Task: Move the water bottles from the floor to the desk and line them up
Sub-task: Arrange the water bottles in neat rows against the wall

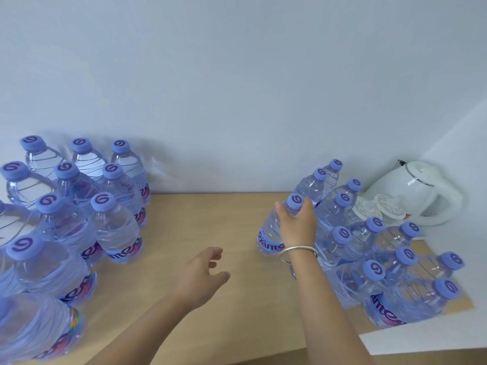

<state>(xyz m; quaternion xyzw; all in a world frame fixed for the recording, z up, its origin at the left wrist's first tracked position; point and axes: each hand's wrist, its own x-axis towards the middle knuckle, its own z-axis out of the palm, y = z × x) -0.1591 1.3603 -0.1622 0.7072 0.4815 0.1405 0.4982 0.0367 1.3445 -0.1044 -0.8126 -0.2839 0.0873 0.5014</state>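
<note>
Bottle clusters (79, 206) crowd the counter (210, 227) at both sides, a white kettle (413, 192) behind — right hand (296, 222) fingers curl round a bottle (271, 230) standing there; left hand (203, 275) hovers loosely spread, empty.

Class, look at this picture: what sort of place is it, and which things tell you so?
Probably an office or hotel-room corner: a wooden desk set against plain white walls, a white kettle with lidded cups beside it, and many water bottles standing on the desk.
</note>
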